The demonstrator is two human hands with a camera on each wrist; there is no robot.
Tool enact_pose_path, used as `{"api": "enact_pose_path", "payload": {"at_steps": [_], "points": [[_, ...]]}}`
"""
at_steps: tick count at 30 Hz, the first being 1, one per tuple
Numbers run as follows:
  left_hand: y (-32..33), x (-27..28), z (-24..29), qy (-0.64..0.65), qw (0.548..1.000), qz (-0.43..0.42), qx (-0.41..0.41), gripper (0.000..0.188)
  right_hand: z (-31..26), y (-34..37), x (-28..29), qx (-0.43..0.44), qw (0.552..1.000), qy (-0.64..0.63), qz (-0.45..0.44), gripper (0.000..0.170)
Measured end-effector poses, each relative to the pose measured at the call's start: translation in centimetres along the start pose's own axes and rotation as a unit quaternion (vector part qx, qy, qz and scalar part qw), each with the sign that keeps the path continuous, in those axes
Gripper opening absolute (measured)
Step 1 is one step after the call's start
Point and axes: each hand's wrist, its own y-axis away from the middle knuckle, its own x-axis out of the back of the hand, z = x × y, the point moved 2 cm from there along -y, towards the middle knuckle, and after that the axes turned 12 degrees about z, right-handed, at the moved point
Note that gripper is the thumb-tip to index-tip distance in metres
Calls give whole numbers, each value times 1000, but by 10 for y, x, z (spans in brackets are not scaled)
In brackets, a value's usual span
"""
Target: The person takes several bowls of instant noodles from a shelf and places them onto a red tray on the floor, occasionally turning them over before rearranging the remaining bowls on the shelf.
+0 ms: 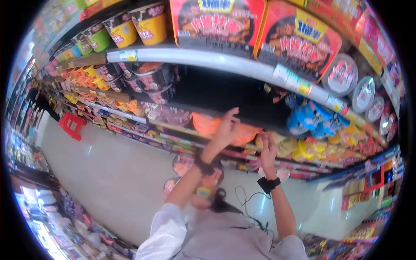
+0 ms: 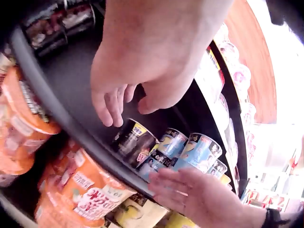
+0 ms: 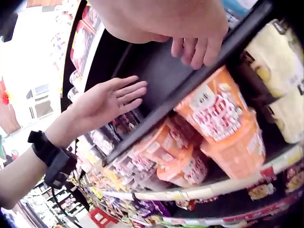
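Note:
My left hand (image 1: 225, 130) is held over the front edge of a dark shelf (image 1: 216, 89), its fingers loosely extended and holding nothing. To its right my right hand (image 1: 268, 151) has its palm turned inward, fingers nearly straight, also holding nothing. Orange instant noodle tubs (image 3: 218, 114) stand stacked on the tier below the hands. In the left wrist view, a black noodle cup (image 2: 135, 142) and blue-and-white cups (image 2: 199, 151) sit on the dark shelf between the two hands. Blue packages (image 1: 310, 117) occupy that shelf's right part in the head view.
Stacked black noodle tubs (image 1: 151, 80) stand at the shelf's left. Above runs a white price rail (image 1: 190, 56) below large red noodle boxes (image 1: 219, 24). More tubs (image 1: 188, 162) are low down near the body, beside a cable (image 1: 242, 195). A red stool (image 1: 72, 125) stands on the floor.

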Motion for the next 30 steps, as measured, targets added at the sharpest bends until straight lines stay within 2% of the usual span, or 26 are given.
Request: {"api": "enact_pose_path", "payload": {"at_steps": [2, 4, 5, 6, 7, 8, 10, 12, 13, 14, 16, 19, 22, 23, 25, 28, 29, 30], "points": [[34, 38, 13, -40, 998, 21, 39, 33, 43, 45, 9, -21, 997, 54, -48, 30], [74, 69, -31, -142, 990, 8, 0, 25, 107, 85, 17, -48, 981, 154, -108, 29], [92, 82, -35, -150, 986, -25, 71, 26, 128, 107, 16, -50, 970, 199, -132, 29], [115, 95, -74, -268, 961, -50, 46, 21, 151, 134, 10, -51, 956, 244, -155, 29], [136, 105, -107, -289, 947, -96, 102, 30, 191, 162, 5, -128, 969, 133, -164, 33], [151, 107, -128, -323, 935, -118, 84, 36, 223, 182, 1, -201, 963, 23, -177, 39], [178, 110, -166, -401, 900, -166, 53, 50, 222, 214, -29, -357, 930, 44, -82, 56], [184, 107, -188, -451, 863, -219, -56, 62, 259, 239, -58, -372, 901, 204, -91, 78], [193, 108, -195, -471, 839, -253, -106, 68, 245, 245, -71, -327, 922, 195, -62, 81], [198, 110, -203, -417, 864, -255, -121, 73, 227, 238, -85, -338, 936, 53, -79, 62], [197, 110, -198, -443, 839, -309, -66, 72, 182, 234, -104, -380, 921, -71, -41, 49], [195, 109, -184, -415, 853, -318, -18, 72, 218, 250, -111, -303, 952, -6, 46, 37], [195, 106, -177, -401, 857, -323, 4, 73, 223, 254, -105, -345, 937, -5, 44, 34], [194, 105, -173, -387, 864, -321, 20, 74, 221, 251, -102, -335, 941, 7, 41, 34], [193, 105, -154, -356, 875, -323, 53, 76, 207, 247, -96, -319, 946, 30, 41, 35], [185, 100, -130, -266, 925, -265, 53, 78, 179, 233, -83, -266, 962, 29, 63, 37], [186, 100, -118, -213, 925, -264, 169, 79, 165, 228, -78, -258, 963, 25, 69, 38], [187, 98, -109, -208, 937, -238, 150, 79, 151, 223, -73, -248, 966, 20, 76, 40]]}}
